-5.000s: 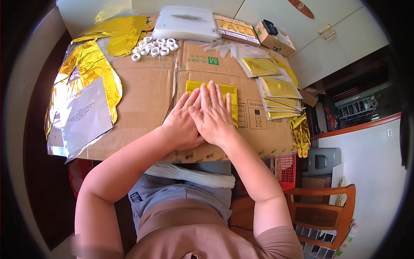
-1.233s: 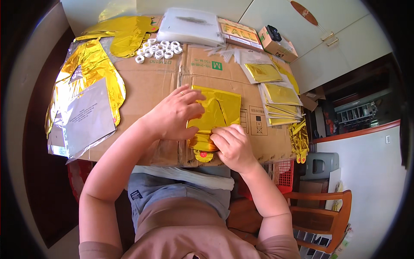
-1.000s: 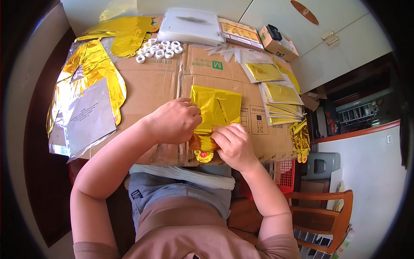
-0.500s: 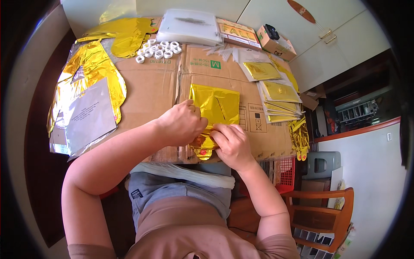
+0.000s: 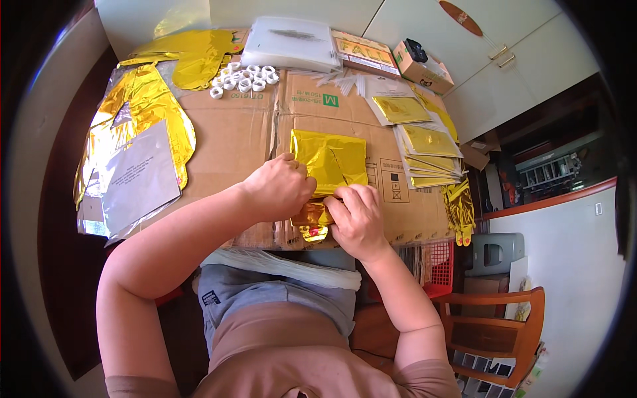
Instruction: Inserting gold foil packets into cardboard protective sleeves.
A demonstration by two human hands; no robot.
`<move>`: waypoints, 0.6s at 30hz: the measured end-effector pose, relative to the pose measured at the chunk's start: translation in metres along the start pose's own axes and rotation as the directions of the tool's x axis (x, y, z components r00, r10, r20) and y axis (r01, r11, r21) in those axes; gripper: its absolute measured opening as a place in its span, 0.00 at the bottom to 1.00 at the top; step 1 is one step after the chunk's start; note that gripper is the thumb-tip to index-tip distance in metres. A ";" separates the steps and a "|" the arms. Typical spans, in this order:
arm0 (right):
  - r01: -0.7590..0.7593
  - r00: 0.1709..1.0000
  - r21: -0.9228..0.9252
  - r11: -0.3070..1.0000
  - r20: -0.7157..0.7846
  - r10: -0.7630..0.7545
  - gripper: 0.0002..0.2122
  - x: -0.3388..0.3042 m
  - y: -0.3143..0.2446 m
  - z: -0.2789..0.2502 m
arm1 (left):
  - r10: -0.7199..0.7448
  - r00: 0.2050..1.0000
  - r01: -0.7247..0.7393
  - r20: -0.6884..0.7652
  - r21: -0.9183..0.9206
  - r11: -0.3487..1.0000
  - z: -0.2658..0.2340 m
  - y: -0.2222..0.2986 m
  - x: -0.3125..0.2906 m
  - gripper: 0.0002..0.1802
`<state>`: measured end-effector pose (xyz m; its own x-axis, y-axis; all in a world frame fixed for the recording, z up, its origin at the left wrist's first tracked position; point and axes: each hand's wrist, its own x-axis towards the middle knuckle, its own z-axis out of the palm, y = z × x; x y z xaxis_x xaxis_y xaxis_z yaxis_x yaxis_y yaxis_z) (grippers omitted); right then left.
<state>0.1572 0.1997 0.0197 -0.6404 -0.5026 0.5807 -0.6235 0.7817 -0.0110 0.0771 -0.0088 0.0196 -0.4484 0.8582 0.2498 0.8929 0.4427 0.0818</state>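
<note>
While fingers (image 5: 347,196) pinch gold foil (image 5: 335,152), stacked clear packets (image 5: 388,87), folded foil (image 5: 401,109) inside

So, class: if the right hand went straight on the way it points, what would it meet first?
Most likely the folded gold foil, which the right hand seems to be touching, though depth is unclear.

Cardboard surface (image 5: 222,142): green lettering (image 5: 307,95), green square mark (image 5: 330,101) with pale character, black outlined symbols (image 5: 395,179). Grey sheet (image 5: 142,179), left: rows of fine dark print, too small to read. Flat box (image 5: 365,53), far edge: large yellow lettering. Shorts (image 5: 265,282): dark patch (image 5: 210,298), pale lettering.
</note>
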 end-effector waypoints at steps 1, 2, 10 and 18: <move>0.001 1.000 -0.008 1.000 -0.001 -0.001 0.10 -0.001 -0.001 -0.001 | 0.002 1.000 -0.002 -0.025 -0.001 1.000 0.001 -0.001 -0.001 0.08; 0.001 1.000 -0.017 1.000 -0.002 -0.001 0.10 -0.001 -0.002 -0.001 | 0.002 0.999 -0.002 -0.033 -0.013 1.000 0.003 -0.002 0.000 0.07; 0.048 0.999 0.081 0.996 -0.007 -0.048 0.13 -0.010 0.000 0.002 | -0.069 0.996 0.076 0.065 -0.125 0.989 -0.005 -0.014 0.004 0.05; -0.347 0.938 0.390 0.853 0.145 0.316 0.11 0.009 0.005 0.000 | -0.096 0.960 0.134 0.263 -0.131 0.982 -0.042 -0.019 0.016 0.09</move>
<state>0.1481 0.1987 0.0249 -0.8624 -0.2781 0.4231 -0.4841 0.6976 -0.5283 0.0549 -0.0144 0.0621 -0.5267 0.8498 -0.0216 0.8223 0.5157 0.2407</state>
